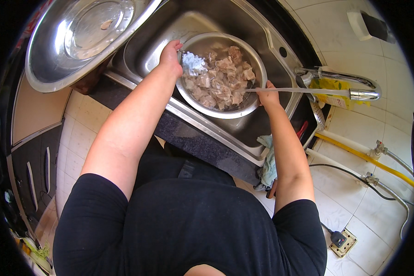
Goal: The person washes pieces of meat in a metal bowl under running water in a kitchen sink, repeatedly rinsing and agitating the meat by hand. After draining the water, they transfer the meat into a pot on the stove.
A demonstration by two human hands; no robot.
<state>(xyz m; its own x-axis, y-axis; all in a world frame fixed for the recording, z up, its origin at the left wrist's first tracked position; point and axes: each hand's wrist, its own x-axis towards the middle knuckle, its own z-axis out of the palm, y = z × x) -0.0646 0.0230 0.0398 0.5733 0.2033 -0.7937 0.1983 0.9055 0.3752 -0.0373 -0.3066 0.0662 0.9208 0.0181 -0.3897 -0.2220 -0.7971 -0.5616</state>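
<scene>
Both hands hold a round metal bowl (225, 115) by its rim, the left hand (171, 59) at the bowl's 10 o'clock and the right hand (268, 95) at its 4 o'clock, fingers closed in against the edge. The bowl sits inside a steel sink (145, 50), at 12 o'clock in the view, and holds many chunks of pale brown meat (221, 85) in water. A bluish-white patch (193, 63) lies just beside the left hand; it could be froth or glare, and I cannot tell which.

Between 2 and 3 o'clock, a chrome tap (365, 94) sends a stream of water (303, 90) across into the bowl, passing by the right hand and landing on its 4 o'clock side. A yellow packet (333, 87) is beside the tap. At 10 o'clock in the view is a larger metal basin (48, 73) with a small scrap (106, 24) on its bottom. A dark stone desk (188, 133) edges the sink at the bowl's 7 o'clock, and a pale green cloth (267, 170) hangs at the bowl's 5 o'clock, near the right forearm.
</scene>
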